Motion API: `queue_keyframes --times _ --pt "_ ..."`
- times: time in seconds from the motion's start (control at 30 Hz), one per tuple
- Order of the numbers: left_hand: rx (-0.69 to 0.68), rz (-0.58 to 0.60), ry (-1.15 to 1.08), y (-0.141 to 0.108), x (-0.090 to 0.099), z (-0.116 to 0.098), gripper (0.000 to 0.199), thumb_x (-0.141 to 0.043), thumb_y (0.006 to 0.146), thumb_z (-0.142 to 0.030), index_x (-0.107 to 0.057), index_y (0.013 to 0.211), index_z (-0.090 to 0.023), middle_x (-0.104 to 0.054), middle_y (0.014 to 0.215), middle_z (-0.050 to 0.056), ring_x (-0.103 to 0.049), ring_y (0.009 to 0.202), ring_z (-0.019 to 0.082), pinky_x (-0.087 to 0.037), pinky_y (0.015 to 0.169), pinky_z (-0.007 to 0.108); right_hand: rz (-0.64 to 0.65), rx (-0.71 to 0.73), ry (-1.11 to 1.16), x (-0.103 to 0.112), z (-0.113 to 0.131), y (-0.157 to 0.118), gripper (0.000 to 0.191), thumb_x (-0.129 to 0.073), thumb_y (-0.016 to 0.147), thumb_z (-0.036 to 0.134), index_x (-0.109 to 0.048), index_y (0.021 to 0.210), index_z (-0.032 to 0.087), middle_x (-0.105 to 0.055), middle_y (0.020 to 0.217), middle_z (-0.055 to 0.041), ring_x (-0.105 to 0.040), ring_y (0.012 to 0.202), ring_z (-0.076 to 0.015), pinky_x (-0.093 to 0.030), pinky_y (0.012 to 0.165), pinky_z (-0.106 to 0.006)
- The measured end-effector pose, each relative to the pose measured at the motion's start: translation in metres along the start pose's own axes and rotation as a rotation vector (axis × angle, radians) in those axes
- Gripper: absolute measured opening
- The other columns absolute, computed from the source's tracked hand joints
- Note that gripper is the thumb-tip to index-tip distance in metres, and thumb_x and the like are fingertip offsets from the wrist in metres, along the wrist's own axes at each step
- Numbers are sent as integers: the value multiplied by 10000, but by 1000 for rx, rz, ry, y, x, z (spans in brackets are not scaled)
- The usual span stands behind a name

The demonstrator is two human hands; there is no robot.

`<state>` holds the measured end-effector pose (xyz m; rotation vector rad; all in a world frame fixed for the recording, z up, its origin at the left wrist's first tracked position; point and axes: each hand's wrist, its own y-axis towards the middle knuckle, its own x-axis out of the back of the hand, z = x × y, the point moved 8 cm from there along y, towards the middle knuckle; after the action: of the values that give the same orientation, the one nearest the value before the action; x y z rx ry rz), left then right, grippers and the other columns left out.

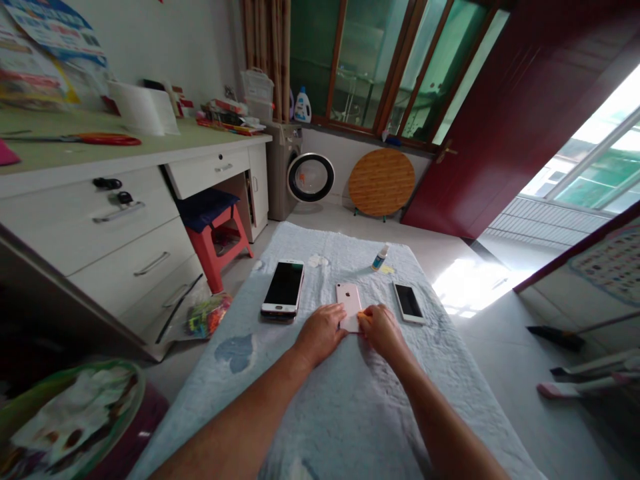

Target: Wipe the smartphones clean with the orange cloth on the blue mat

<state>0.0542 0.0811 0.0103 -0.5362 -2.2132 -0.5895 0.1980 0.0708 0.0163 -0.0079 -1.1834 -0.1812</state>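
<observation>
A pale pink smartphone (pixel 349 297) lies back up on the cloth-covered table, its apple logo showing. My left hand (pixel 324 331) grips its left edge, fingers resting on the back. At the lower right edge, my right hand (pixel 381 327) has its fingers closed on a small orange cloth (pixel 365 316), pressed against the phone; most of the cloth is hidden by the fingers. To the left is a stack of white smartphones (pixel 283 288) with a dark screen on top. Another white smartphone (pixel 409 303) lies screen up on the right. Beyond it stands a small spray bottle (pixel 380 258).
A light blue patterned cloth (pixel 320 407) covers the table. On the left are a white desk (pixel 210 167) and a red stool (pixel 213 243); a full trash bin (pixel 143 393) stands at lower left. A washing machine (pixel 281 167) with its door open is at the back.
</observation>
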Motion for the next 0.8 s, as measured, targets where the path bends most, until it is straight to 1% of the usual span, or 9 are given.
queue_keyframes --times 0.07,0.13,0.23,0.37,0.53,0.63,0.7,0.8 --pt "-16 -6 13 0 -1 -1 346 -676 785 -182 -649 1129 -153 -603 1286 126 -535 1224 240 -390 1075 384 2 26 32 1 -1 -16 168 -537 816 227 -675 835 134 -624 821 -71 -582 771 -157 -404 724 -226" --pt "-31 -11 14 -1 -1 -1 334 -681 786 -189 -653 1116 -140 -605 1280 134 -543 1214 240 -397 1070 377 8 39 59 2 -2 -25 161 -533 812 219 -672 824 137 -617 815 -67 -579 746 -151 -407 717 -225" --pt "-40 -6 15 -1 -1 -2 342 -673 788 -174 -648 1127 -141 -601 1286 134 -540 1218 237 -396 1072 379 5 22 88 2 -3 -21 181 -524 815 229 -675 836 132 -622 833 -76 -581 761 -158 -412 722 -230" --pt "-16 23 -17 0 1 -1 368 -661 777 -148 -644 1144 -170 -588 1309 114 -521 1243 230 -382 1084 391 -4 -44 81 -2 -5 6 228 -515 811 252 -694 859 119 -639 874 -94 -587 805 -170 -412 716 -233" --pt "-4 32 -40 0 3 1 368 -665 773 -169 -652 1140 -173 -575 1323 117 -507 1257 242 -376 1085 406 -77 -39 42 -6 0 46 255 -516 810 248 -699 908 100 -659 892 -107 -589 867 -181 -410 765 -235" --pt "5 28 -48 0 4 2 360 -671 773 -179 -659 1133 -176 -583 1315 112 -519 1242 244 -384 1080 401 -87 -28 3 -8 3 65 265 -506 827 239 -701 928 91 -671 899 -120 -592 886 -187 -411 785 -241" --pt "9 28 -49 0 4 2 346 -675 773 -182 -667 1119 -179 -592 1306 106 -531 1227 243 -387 1077 396 -59 12 -36 -10 6 76 282 -494 845 233 -699 968 85 -678 923 -125 -590 922 -190 -407 809 -243" --pt "8 35 -43 0 4 2 327 -676 775 -183 -674 1101 -182 -600 1294 104 -543 1212 240 -395 1070 389 21 104 -88 -13 12 90 281 -495 855 215 -706 1000 101 -690 946 -112 -584 963 -183 -394 846 -241"
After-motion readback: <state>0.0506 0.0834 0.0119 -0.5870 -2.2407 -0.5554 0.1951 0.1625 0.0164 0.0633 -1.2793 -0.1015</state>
